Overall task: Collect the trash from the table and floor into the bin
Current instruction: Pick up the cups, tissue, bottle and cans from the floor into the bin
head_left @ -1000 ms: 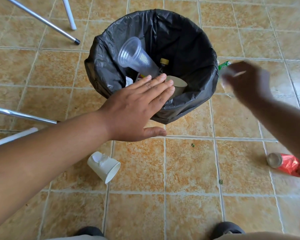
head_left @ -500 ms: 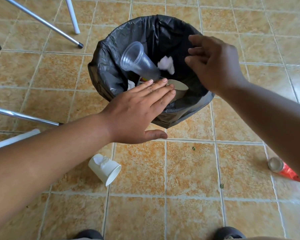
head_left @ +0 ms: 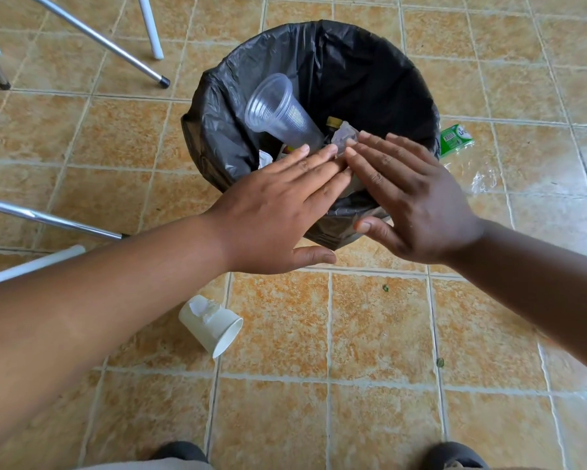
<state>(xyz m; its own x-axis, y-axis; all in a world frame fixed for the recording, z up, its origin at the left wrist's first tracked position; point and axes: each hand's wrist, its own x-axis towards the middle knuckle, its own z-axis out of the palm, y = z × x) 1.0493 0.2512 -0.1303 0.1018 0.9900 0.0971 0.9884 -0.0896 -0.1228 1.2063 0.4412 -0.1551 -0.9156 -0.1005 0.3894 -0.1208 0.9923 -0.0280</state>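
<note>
A bin lined with a black bag [head_left: 370, 79] stands on the tiled floor. Inside it lie a clear plastic cup [head_left: 281, 113], a bottle with a yellow cap [head_left: 334, 122], a crumpled white scrap [head_left: 344, 137] and other litter. My left hand [head_left: 281, 212] and my right hand [head_left: 410, 198] hover flat over the bin's near rim, fingers apart, fingertips almost touching, nothing in either. A white paper cup [head_left: 212, 325] lies on its side on the floor just below my left forearm. A green and clear plastic wrapper [head_left: 456, 139] lies on the floor to the right of the bin.
Metal chair or table legs [head_left: 98, 42] stand at the upper left, and another metal bar [head_left: 48, 217] and a white bar [head_left: 31, 264] cross the left edge. My two shoes [head_left: 454, 456] show at the bottom. Small green specks [head_left: 440, 361] dot the tiles.
My right hand swung from right of the bin over it, dropped a white scrap inside, and now lies flat beside my left hand. The left hand barely moved.
</note>
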